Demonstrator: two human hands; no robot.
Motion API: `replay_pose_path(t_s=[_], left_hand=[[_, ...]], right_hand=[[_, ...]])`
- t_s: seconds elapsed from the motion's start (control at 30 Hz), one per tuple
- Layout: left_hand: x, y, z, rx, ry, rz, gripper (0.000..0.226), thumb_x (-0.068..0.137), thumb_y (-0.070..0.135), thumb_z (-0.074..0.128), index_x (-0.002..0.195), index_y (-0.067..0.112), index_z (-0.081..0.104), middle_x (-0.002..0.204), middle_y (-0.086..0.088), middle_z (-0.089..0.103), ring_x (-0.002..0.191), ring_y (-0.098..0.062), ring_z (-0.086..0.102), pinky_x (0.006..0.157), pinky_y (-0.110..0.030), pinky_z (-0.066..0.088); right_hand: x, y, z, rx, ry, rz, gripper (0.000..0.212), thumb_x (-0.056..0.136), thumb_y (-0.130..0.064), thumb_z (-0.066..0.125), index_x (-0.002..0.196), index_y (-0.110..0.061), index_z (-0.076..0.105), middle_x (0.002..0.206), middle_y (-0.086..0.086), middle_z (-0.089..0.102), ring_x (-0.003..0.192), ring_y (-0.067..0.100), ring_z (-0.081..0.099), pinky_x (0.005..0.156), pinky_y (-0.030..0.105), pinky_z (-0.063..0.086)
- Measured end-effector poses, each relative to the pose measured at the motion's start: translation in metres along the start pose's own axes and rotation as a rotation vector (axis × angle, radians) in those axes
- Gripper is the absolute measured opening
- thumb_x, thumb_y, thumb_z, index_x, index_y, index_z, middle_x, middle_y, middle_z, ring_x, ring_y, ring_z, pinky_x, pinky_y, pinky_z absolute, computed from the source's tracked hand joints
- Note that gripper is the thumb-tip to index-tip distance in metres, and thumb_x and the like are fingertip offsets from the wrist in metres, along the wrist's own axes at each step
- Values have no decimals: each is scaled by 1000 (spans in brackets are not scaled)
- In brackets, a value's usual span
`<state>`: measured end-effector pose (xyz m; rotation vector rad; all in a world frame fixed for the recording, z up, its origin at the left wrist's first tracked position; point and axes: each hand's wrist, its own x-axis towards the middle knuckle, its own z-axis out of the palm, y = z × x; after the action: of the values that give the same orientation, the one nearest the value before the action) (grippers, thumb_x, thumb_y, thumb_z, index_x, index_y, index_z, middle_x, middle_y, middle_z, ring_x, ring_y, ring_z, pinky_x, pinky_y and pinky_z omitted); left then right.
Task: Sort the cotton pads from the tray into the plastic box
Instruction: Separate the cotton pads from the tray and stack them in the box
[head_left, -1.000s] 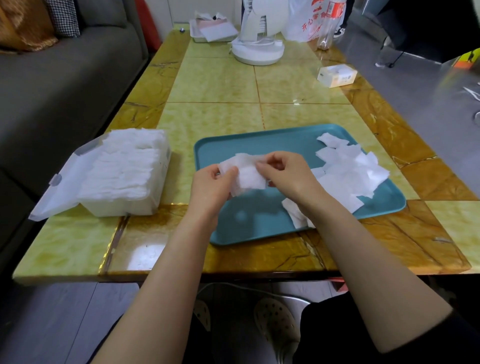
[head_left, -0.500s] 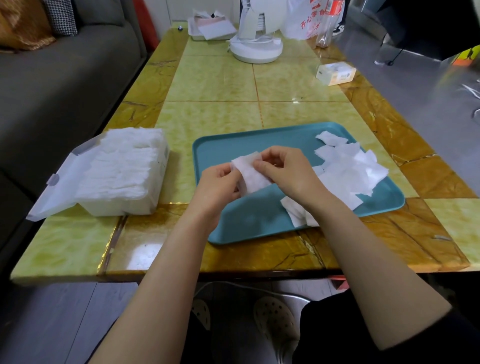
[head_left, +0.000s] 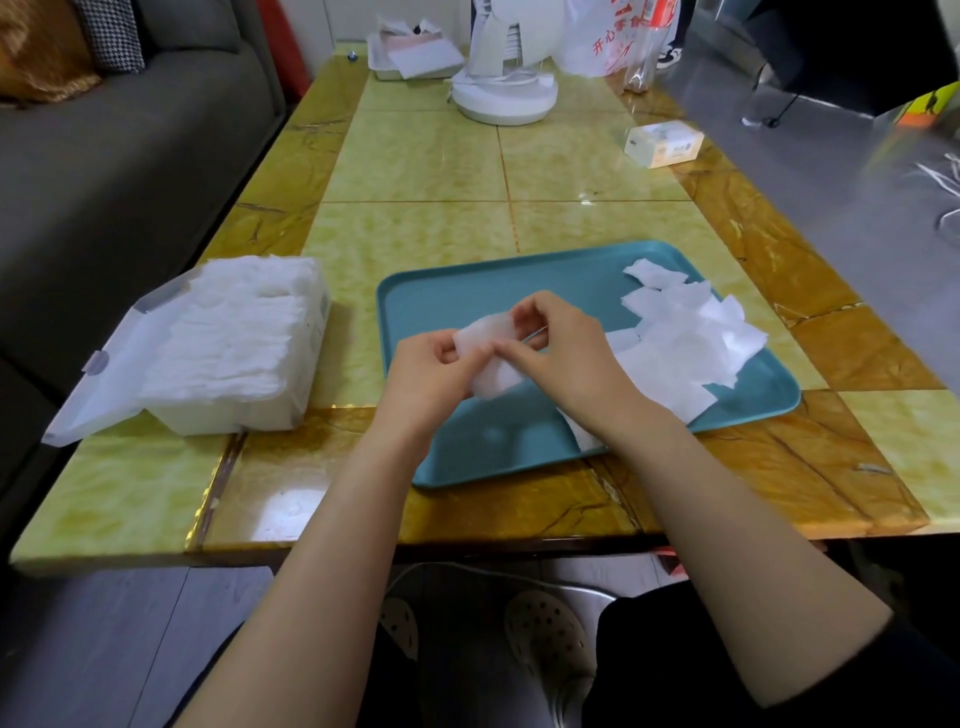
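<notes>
Looking down from my head, my left hand (head_left: 431, 369) and right hand (head_left: 561, 353) meet above the teal tray (head_left: 467, 291). Both pinch a small bunch of cotton pads (head_left: 485, 338) between thumb and fingertips; how many are in it I cannot tell. A loose pile of pads (head_left: 685, 338) lies on the tray's right side. The plastic box (head_left: 228, 415), its lid (head_left: 104, 374) hanging open, stands left of the tray on the table (head_left: 415, 166), packed with pads.

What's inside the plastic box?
Stacked white cotton pads fill the plastic box right to the top. Anything beneath them is hidden.
</notes>
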<state>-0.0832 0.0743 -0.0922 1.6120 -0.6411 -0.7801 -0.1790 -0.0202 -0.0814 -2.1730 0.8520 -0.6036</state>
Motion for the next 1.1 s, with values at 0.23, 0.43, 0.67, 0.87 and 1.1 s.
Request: replay_pose_path(t_s=[0.23, 0.43, 0.67, 0.87, 1.1], left_hand=[[2, -4, 8, 74, 54, -7, 16, 90, 14, 62, 86, 0, 68, 86, -16, 70, 81, -23, 62, 87, -50, 52], [5, -5, 16, 141, 55, -10, 31, 88, 21, 59, 98, -8, 63, 87, -19, 63, 82, -19, 54, 82, -50, 51], [9, -7, 27, 160, 51, -7, 23, 92, 16, 58, 96, -6, 64, 91, -22, 65, 82, -22, 55, 78, -44, 50], [11, -8, 17, 243, 119, 44, 19, 91, 14, 57, 92, -3, 64, 80, -11, 59, 74, -21, 50, 67, -35, 40], [16, -11, -2, 384, 232, 97, 20, 89, 13, 56, 73, 2, 52, 63, -3, 43, 58, -14, 36, 49, -20, 27]], right_hand=[[-18, -1, -19, -316, 37, -27, 25, 93, -19, 53, 117, -15, 53, 108, 2, 62, 99, 21, 56, 84, 36, 44], [-35, 13, -55, -785, 126, 386, 59, 92, -40, 53, 137, -9, 29, 136, 17, 35, 123, 37, 36, 93, 45, 36], [-25, 39, -42, -405, -97, 484, 78, 90, -36, 59, 143, 2, 15, 146, 21, 25, 131, 35, 35, 100, 37, 35], [-6, 32, -14, -260, -77, 254, 62, 88, -31, 63, 133, -3, 31, 132, 16, 40, 118, 31, 44, 86, 32, 35], [9, 25, 1, -513, 87, 67, 55, 85, -25, 66, 131, -12, 38, 127, 10, 44, 116, 28, 44, 90, 35, 36]])
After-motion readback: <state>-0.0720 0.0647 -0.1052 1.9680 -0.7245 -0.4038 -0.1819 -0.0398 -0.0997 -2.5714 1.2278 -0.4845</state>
